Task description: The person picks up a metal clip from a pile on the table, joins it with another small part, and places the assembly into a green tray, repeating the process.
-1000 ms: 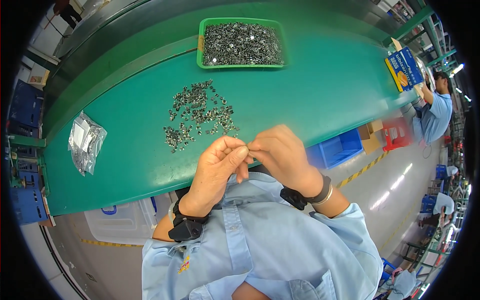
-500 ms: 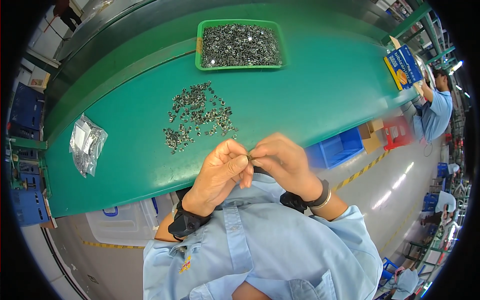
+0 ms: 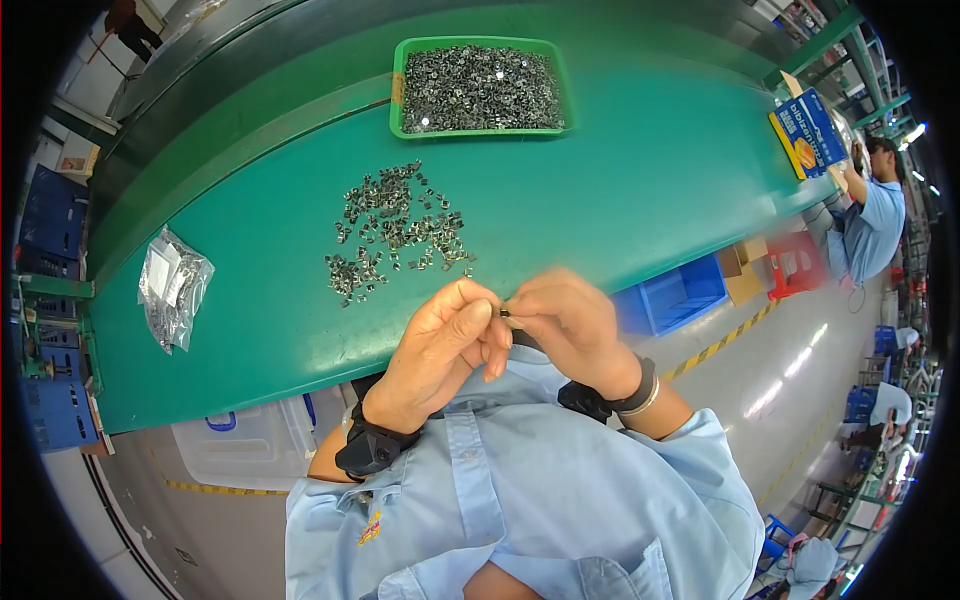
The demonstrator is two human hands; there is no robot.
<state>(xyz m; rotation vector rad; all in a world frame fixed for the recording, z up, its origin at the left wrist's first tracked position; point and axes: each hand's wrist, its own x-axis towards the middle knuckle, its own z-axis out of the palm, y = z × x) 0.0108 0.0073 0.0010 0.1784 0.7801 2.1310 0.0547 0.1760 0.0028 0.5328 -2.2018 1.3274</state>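
Observation:
My left hand (image 3: 440,345) and my right hand (image 3: 573,325) meet fingertip to fingertip in front of my chest, just off the near edge of the bench. Pinched between the thumbs and forefingers is a small dark part (image 3: 504,313), mostly covered, its exact kind too small to make out. Beyond my hands, a loose spread of small black and silvery metal parts (image 3: 400,232) lies on the green bench top (image 3: 270,260). Farther back, a green tray (image 3: 480,133) is filled with many similar small metal pieces.
A clear plastic bag (image 3: 175,290) of parts lies at the left. At the far right are a blue and yellow box (image 3: 808,133) and a co-worker (image 3: 872,225). Below the bench edge stand a blue bin (image 3: 675,298), a red stool (image 3: 795,265) and a clear plastic box (image 3: 240,450).
The fingers have shifted slightly around the small part, and its dark side shows more between the fingertips. The scattered parts and tray stay put.

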